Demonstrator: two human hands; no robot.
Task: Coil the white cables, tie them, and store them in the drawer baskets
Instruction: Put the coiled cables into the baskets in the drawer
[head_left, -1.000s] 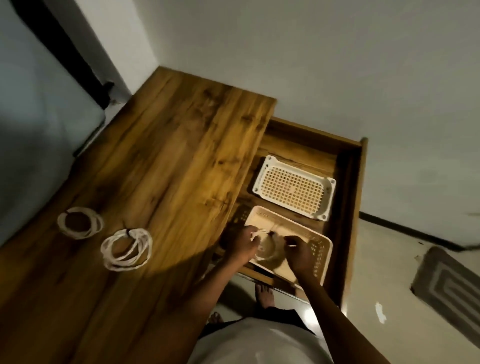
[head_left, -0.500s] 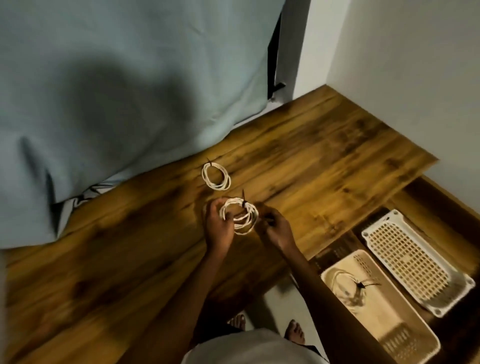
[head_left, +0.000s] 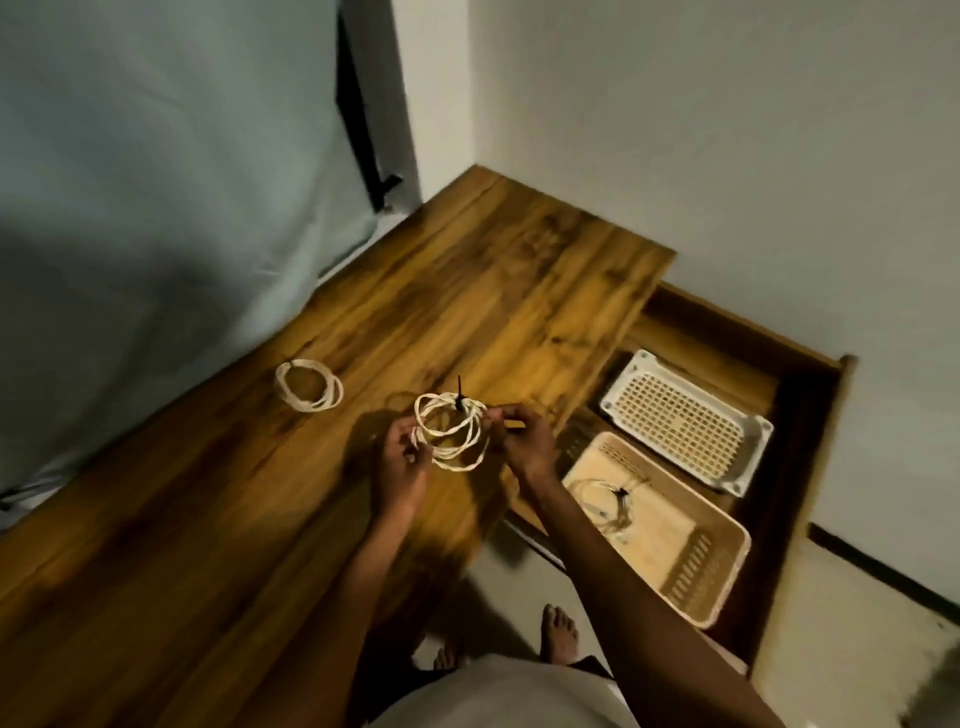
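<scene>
1. While I stood at the front edge of the wooden counter (head_left: 218, 545), my left hand (head_left: 402, 462) and my right hand (head_left: 522, 441) held one coiled white cable (head_left: 451, 434) between them, lifted just above the counter near its right front corner.
2. My left fingers (head_left: 410, 441) were curled round the coil's left side, and my right fingers (head_left: 501, 415) pinched its right side, so both hands were closed on it.
3. A black tie (head_left: 460, 399) bound the coil at its top, with its tail sticking upward.
4. A second coiled cable (head_left: 309, 385) lay flat on the counter, further toward the back edge and to the left, well apart from my hands.
5. Just beyond the counter's right edge the drawer (head_left: 810, 426) stood open with two baskets in it.
6. The beige basket (head_left: 727, 561) sat nearer me and already held a tied cable (head_left: 610, 501) at its far end, dim and hard to make out.
7. The white basket (head_left: 748, 452) sat behind it toward the wall; I saw only its perforated floor.
8. My right forearm (head_left: 623, 561) crossed over the drawer's front left corner and hid part of it.
9. A grey-blue cloth (head_left: 156, 208) hung along the counter's back edge, and my bare feet (head_left: 558, 634) showed on the floor below.
</scene>
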